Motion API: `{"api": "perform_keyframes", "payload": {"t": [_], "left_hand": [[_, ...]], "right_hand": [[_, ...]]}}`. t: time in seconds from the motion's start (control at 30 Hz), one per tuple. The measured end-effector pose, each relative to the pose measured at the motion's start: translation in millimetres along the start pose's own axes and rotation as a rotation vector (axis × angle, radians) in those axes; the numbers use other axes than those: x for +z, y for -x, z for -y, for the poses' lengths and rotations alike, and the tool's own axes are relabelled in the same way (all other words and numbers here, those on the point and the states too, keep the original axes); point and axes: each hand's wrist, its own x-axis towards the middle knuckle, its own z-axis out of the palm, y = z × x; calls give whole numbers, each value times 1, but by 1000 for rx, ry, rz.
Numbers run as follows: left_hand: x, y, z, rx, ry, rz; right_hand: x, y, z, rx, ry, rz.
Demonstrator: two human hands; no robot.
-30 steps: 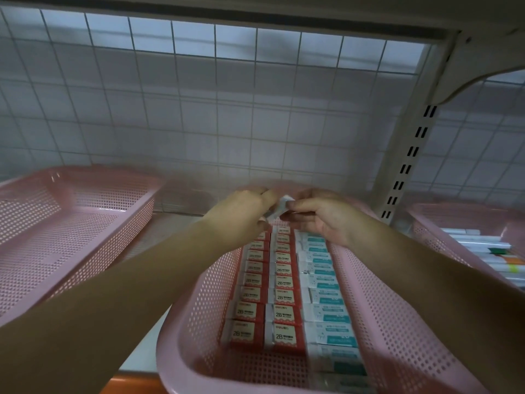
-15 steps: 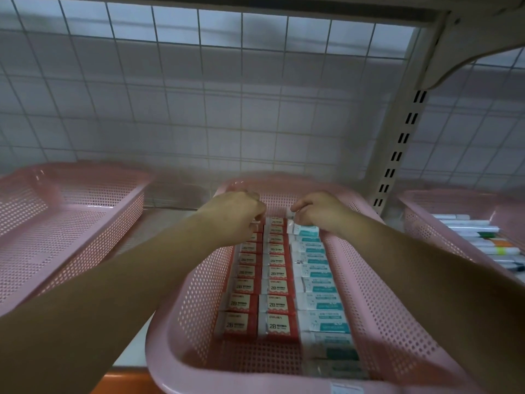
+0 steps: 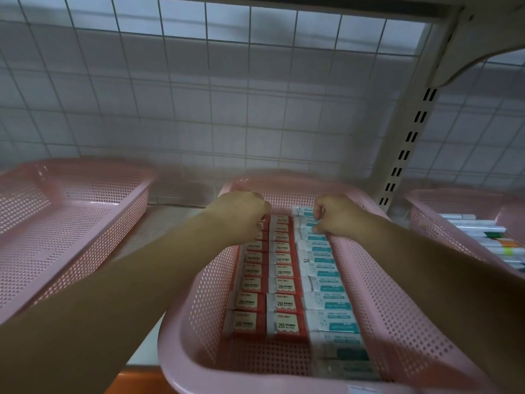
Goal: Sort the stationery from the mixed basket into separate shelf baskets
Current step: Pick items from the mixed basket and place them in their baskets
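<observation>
The scene was dim, with a cold grey-blue cast. The brightest strip lay along the top of the white wire-grid back panel (image 3: 199, 29), so light seemed to fall from above, and broad soft shadow bands crossed it lower down. The bare forearms (image 3: 113, 294) in the foreground were dark and underexposed. Motion blur smeared the far rim of the middle pink perforated plastic basket (image 3: 287, 184) and the panel's foot. The 2B print on the red-and-cream erasers (image 3: 285, 304) was readable, while the teal-and-white wrapped packets (image 3: 332, 301) were soft. Grid lines bowed, and the cream slotted metal upright (image 3: 397, 143) leaned near the frame's edge.

Shelf (image 3: 164, 217) is carrying three pink perforated baskets in a row: left basket (image 3: 85, 251), middle basket (image 3: 383, 280), right basket (image 3: 454, 200), all sitting apart.
</observation>
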Motion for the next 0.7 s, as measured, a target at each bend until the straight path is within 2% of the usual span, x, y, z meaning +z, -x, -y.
{"api": "perform_keyframes", "payload": {"t": [0.27, 0.4, 0.47, 0.57, 0.7], "left_hand": [[0, 0, -3, 69, -50, 31], [0, 0, -2, 74, -46, 29], [0, 0, -2, 75, -47, 29], [1, 1, -1, 74, -40, 23], [2, 2, -1, 63, -30, 18]], "right_hand": [[5, -5, -2, -43, 129, -50], [6, -6, 1, -121, 179, -92], [10, -8, 1, -172, 225, -45], [13, -8, 0, -151, 296, 59], [12, -9, -3, -153, 377, 26]]}}
